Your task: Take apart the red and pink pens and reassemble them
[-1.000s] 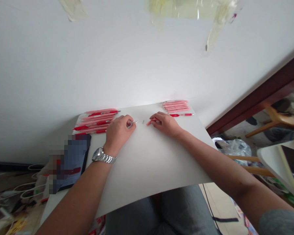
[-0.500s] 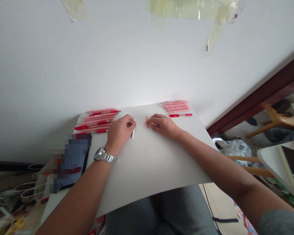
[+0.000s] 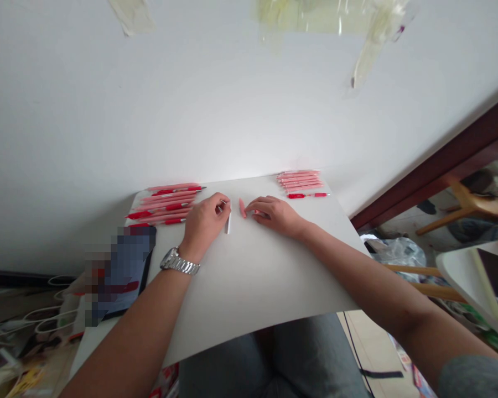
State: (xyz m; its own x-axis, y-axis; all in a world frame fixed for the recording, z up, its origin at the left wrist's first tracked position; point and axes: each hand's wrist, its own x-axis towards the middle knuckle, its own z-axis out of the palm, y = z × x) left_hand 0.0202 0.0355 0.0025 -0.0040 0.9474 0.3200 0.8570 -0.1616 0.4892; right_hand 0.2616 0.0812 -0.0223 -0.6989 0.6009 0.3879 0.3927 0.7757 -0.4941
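Note:
My left hand is closed in a pinch on a slim white pen part, whose lower end points down toward the tabletop. The fingers hide its upper end. A short pink pen part lies on the white table, between my two hands. Right beside it, the fingertips of my right hand are curled low over the surface. Something small and pinkish shows under those fingers, mostly covered. Several pink and red pens lie in a loose row just left of my left hand.
At the back right, a stack of pink pens lies by the wall, with one red pen in front. A tablet rests on the left edge of the white table. A wooden chair stands farther right.
The pink pen part has left my right hand's pinch; it has shifted left and turned on the table. The right fingers have spread slightly. My left hand keeps its hold, moved slightly right.

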